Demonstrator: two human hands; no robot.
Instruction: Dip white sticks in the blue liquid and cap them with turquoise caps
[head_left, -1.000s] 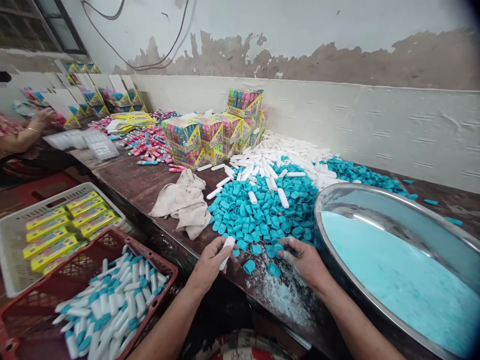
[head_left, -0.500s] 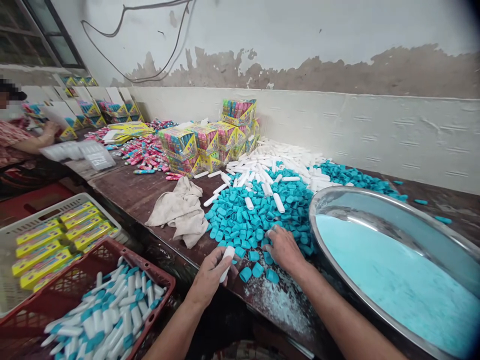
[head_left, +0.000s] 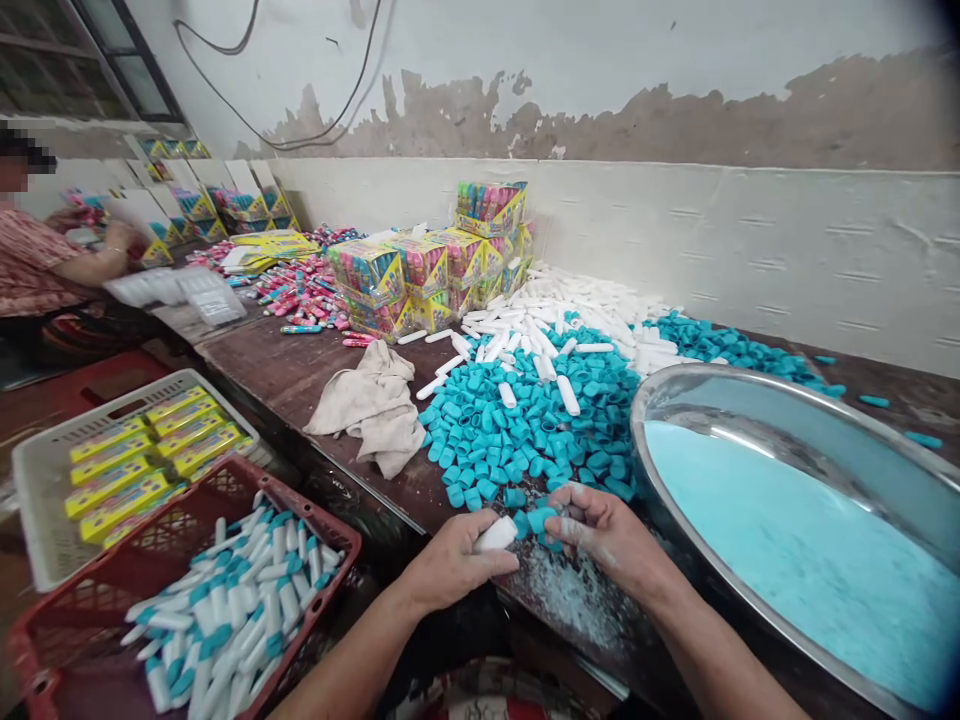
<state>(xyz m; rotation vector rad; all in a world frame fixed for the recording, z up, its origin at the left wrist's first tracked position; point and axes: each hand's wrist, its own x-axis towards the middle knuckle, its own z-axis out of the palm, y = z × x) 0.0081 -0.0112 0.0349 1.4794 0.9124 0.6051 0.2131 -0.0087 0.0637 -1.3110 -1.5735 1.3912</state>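
Holding white tube (head_left: 498,534) and turquoise cap (head_left: 538,519)

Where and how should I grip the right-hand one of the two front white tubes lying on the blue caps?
I'd pinch that white tube around its middle, from above, fingers on its left and right sides. It is slim, points lengthwise away from you, and rests on the blue caps with its top uncovered.

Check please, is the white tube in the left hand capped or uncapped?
Uncapped at its visible end: the white tube is bare there, and the right hand holds a blue cap. The left hand hides the other end.
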